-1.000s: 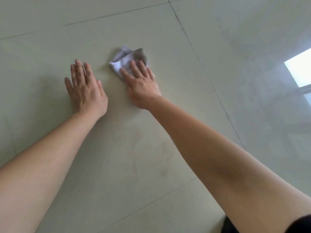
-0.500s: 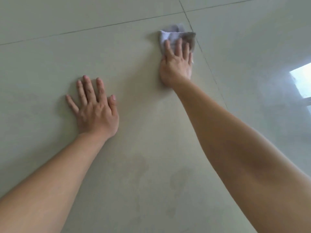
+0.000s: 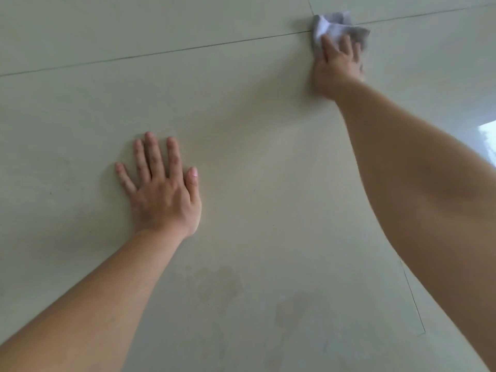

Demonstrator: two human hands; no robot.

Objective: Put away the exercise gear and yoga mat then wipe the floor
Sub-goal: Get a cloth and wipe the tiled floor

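A crumpled grey and white cloth lies on the pale tiled floor at the far upper right, where two grout lines cross. My right hand presses flat on the cloth with straight fingers, arm stretched far forward. My left hand rests palm down on the floor at the lower left, fingers spread and holding nothing. No exercise gear or yoga mat is in view.
Faint damp smears mark the tile near me. A grout line runs across the upper floor. A bright window reflection shines at the right edge.
My right hand has pushed the cloth farther away and to the right, up to the grout crossing. The left hand has stayed planted on the floor.
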